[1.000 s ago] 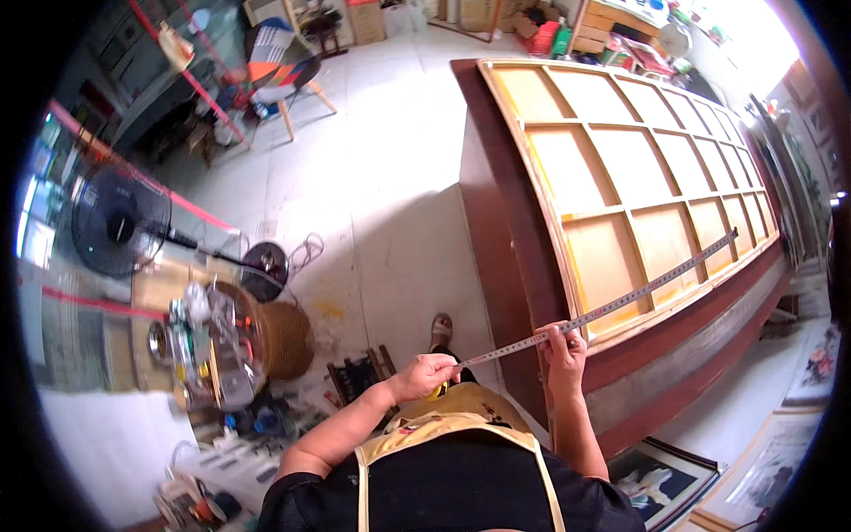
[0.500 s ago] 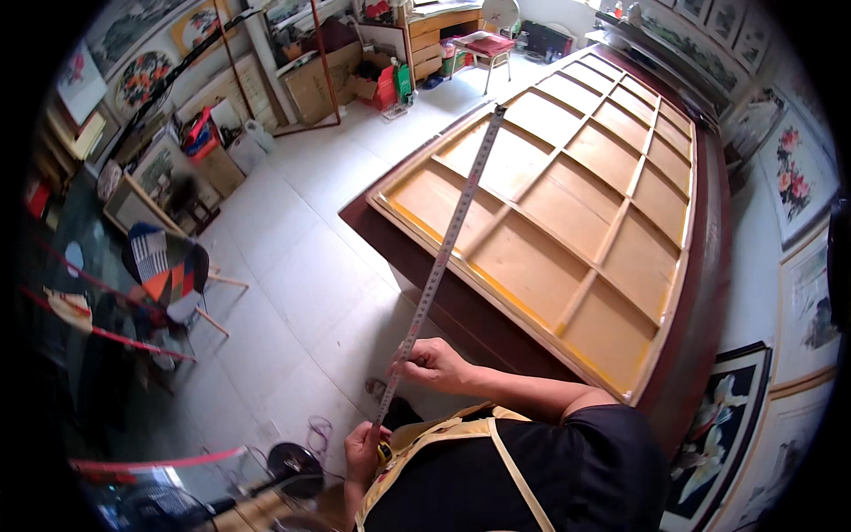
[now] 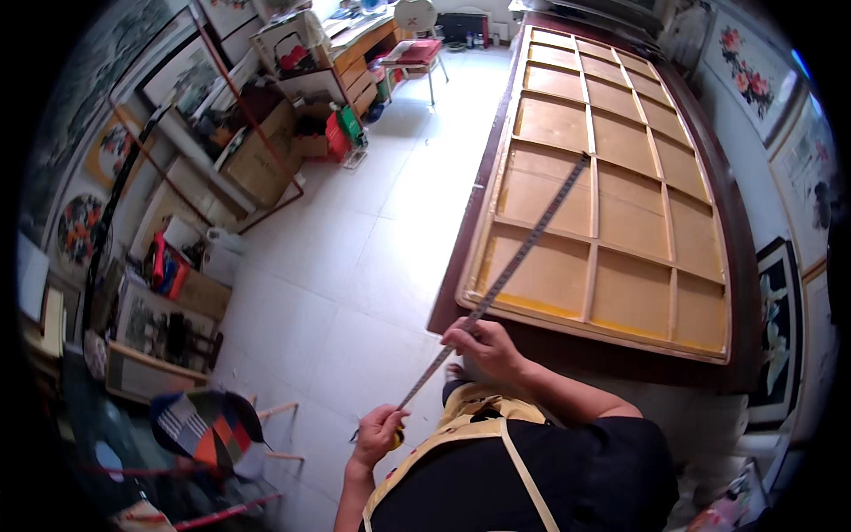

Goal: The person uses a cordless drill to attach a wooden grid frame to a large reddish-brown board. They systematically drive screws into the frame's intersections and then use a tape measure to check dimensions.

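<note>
An extended tape measure (image 3: 521, 262) runs slantwise from my hands up over a wooden lattice frame (image 3: 594, 199). My left hand (image 3: 379, 434) is closed round its yellow and black case, low at the left of my apron. Farther along, my right hand (image 3: 486, 344) pinches the blade near the frame's near left corner. The blade's far end hangs over or rests on the lattice near a crossing of its bars; which one I cannot tell. The frame has several compartments backed by tan board, with yellow strips along its edges, and lies on a dark red table (image 3: 550, 348).
A patchwork chair (image 3: 208, 430) stands at the lower left. Cardboard boxes (image 3: 257, 168), a red metal stand (image 3: 232, 84) and framed pictures line the left side. A white chair with a red seat (image 3: 414, 53) stands by a wooden desk (image 3: 363, 66). More paintings (image 3: 780, 328) lean at the right.
My view has turned, so the frame appears more upright and farther right. The blade's far end has shifted right, deeper over the lattice. Both hands keep their hold on the tape measure.
</note>
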`<control>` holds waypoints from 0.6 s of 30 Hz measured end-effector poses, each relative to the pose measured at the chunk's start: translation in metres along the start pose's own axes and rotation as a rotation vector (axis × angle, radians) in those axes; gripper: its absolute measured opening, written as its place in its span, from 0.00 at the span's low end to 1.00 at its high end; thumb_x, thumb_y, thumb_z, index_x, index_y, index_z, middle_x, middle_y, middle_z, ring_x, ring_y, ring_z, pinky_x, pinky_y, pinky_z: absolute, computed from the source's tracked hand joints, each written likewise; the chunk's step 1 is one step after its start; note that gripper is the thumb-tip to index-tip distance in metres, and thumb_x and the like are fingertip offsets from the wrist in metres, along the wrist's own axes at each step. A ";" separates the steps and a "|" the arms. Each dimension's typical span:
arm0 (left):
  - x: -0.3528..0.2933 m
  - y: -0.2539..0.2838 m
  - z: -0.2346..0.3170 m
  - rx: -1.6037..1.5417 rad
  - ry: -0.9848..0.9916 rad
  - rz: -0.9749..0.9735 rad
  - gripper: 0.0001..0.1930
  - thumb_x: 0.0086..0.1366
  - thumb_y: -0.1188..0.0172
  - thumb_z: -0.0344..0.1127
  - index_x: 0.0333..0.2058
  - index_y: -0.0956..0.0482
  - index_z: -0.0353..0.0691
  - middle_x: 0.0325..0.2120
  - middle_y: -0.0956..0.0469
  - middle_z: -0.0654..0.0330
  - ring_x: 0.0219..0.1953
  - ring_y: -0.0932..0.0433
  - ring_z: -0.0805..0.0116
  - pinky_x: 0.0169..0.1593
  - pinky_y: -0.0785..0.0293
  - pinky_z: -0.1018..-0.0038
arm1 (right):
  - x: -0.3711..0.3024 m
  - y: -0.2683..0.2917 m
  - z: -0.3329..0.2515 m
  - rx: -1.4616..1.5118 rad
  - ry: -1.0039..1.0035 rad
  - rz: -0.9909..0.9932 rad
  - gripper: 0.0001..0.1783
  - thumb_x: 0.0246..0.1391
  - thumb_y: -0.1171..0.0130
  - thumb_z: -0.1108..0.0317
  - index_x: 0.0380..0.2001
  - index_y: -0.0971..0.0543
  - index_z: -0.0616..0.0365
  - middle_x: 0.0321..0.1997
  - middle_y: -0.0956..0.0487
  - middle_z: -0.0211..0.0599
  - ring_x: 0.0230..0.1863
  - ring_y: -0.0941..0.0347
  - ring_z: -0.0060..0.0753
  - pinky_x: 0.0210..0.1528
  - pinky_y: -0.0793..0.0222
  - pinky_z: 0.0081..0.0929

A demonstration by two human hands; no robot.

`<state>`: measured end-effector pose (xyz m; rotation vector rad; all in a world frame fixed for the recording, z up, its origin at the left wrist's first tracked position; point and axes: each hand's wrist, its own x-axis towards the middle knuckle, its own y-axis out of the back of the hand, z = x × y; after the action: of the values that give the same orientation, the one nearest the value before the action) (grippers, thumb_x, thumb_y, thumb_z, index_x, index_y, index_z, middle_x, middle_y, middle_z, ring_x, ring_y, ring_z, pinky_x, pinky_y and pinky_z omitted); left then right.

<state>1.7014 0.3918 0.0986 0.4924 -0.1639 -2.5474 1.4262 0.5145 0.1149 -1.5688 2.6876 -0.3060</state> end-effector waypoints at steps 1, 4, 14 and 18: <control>0.027 0.009 0.004 0.006 -0.020 -0.036 0.08 0.69 0.46 0.31 0.39 0.19 0.35 0.25 0.22 0.65 0.28 0.27 0.80 0.33 0.29 0.80 | 0.015 0.001 0.002 0.022 -0.028 0.047 0.12 0.66 0.47 0.65 0.35 0.20 0.63 0.31 0.21 0.29 0.30 0.28 0.18 0.34 0.29 0.19; 0.109 0.043 0.014 0.032 -0.042 -0.113 0.08 0.69 0.45 0.30 0.42 0.19 0.38 0.25 0.22 0.65 0.27 0.26 0.79 0.32 0.28 0.79 | 0.077 0.001 0.022 -0.046 -0.082 0.173 0.12 0.65 0.45 0.64 0.33 0.20 0.62 0.24 0.22 0.28 0.26 0.26 0.19 0.29 0.29 0.21; 0.302 0.178 0.066 -0.140 0.074 -0.239 0.14 0.74 0.51 0.39 0.37 0.20 0.35 0.22 0.24 0.65 0.26 0.28 0.80 0.33 0.32 0.83 | 0.323 -0.064 0.032 -0.121 0.118 0.154 0.11 0.64 0.43 0.64 0.35 0.20 0.62 0.22 0.25 0.27 0.24 0.33 0.16 0.26 0.35 0.20; 0.392 0.242 0.070 -0.066 0.014 -0.265 0.15 0.74 0.50 0.41 0.35 0.21 0.36 0.23 0.23 0.64 0.26 0.26 0.78 0.33 0.32 0.81 | 0.412 -0.054 0.048 0.031 0.102 0.256 0.14 0.62 0.41 0.60 0.36 0.20 0.63 0.25 0.22 0.30 0.27 0.28 0.18 0.29 0.31 0.20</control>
<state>1.4823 -0.0190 0.0925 0.5365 -0.0086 -2.7959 1.2733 0.1247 0.1123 -1.2132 2.9019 -0.4277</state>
